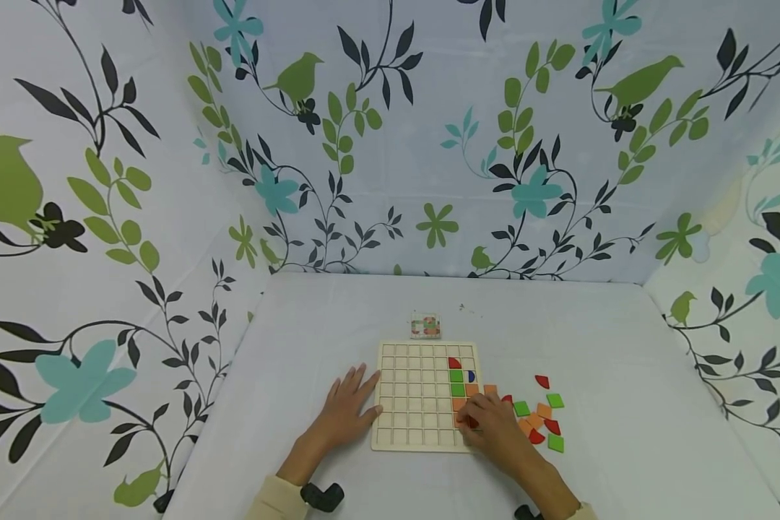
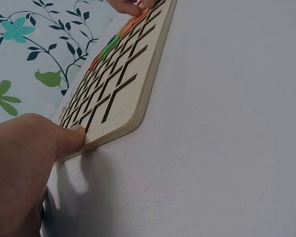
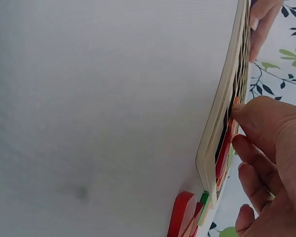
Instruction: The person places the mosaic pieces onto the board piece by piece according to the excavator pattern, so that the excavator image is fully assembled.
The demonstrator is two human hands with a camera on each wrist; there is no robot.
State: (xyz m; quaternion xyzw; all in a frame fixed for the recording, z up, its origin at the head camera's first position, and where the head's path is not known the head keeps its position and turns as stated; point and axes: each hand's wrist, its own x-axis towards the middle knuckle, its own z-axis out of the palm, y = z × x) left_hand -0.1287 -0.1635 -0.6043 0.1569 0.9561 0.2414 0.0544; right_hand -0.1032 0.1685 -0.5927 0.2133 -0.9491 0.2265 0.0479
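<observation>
A pale wooden grid board lies on the white table. My left hand rests at its left edge with fingers extended; in the left wrist view the thumb touches the rim. My right hand bends over the board's lower right part, its curled fingertips at an orange tile, which they appear to pinch against the grid. The fingers partly hide that spot. A red tile lies in the board below them. Further up sit green tiles, a red quarter-round tile and a blue-marked tile.
Loose red, green and orange tiles lie scattered right of the board, some close to the right hand. A small patterned card lies behind the board. Printed cloth with birds and leaves hangs around the table.
</observation>
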